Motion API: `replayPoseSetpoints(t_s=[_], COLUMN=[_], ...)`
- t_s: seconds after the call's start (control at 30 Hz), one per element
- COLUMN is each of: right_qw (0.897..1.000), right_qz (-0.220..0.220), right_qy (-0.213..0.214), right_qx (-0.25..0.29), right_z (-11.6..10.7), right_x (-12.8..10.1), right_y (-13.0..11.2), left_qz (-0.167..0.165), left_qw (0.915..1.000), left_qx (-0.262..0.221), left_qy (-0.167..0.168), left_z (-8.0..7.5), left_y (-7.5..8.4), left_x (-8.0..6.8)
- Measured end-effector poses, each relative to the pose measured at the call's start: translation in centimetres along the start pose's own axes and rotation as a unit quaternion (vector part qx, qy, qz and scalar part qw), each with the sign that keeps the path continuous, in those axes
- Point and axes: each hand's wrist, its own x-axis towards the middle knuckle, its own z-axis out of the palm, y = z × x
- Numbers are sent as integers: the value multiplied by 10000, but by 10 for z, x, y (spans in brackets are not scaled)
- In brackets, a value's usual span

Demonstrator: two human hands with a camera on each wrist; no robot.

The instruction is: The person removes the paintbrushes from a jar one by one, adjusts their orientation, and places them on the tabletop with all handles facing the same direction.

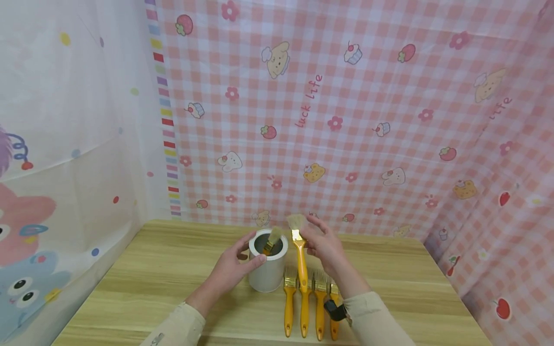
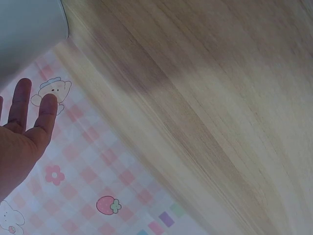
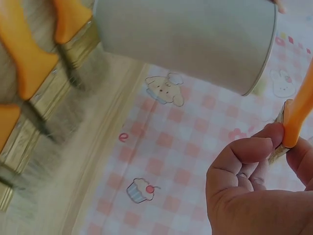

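A white can (image 1: pixel 267 274) with a dark inside stands upright on the table. My left hand (image 1: pixel 239 263) holds it near the rim, the thumb at the front and the fingers round the left side. One paintbrush (image 1: pixel 274 236) leans in the can with its pale bristles up. To the right of the can my right hand (image 1: pixel 323 245) pinches another paintbrush (image 1: pixel 300 250) by its metal band and upper handle, bristles up and yellow handle hanging down. Below it, several yellow-handled paintbrushes (image 1: pixel 289 307) lie side by side on the table, bristles toward the back.
The wood-grain table (image 1: pixel 173 259) reaches back to a pink checked cloth (image 1: pixel 329 144) hung behind it. A white printed cloth (image 1: pixel 86 158) hangs at the left. A black strap-like piece (image 1: pixel 335 310) at the right wrist overlaps the lying brushes in the head view.
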Motion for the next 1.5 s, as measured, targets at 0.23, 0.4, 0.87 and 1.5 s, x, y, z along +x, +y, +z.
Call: replayPoseSetpoints(t_s=[0.23,0.4,0.87,1.5], right_qw=[9998,9998,9991,9945], right_qz=[113,131,193,338], right_qy=[82,106,246,279], right_qx=[-112,-133,-296,-956], right_z=[-13,-21,-57,-115], right_x=[-2,-5,-8,-24], right_y=[4,5,13,32], left_qz=[-42,-71,-60,-56], left_qw=[10000,10000,10000,10000], left_qx=[-36,-14,19,24], left_qy=[-53,-46,-48,-54], left_z=[-1,-1,0,0], left_y=[0,0,1,2], left_x=[0,0,0,-1])
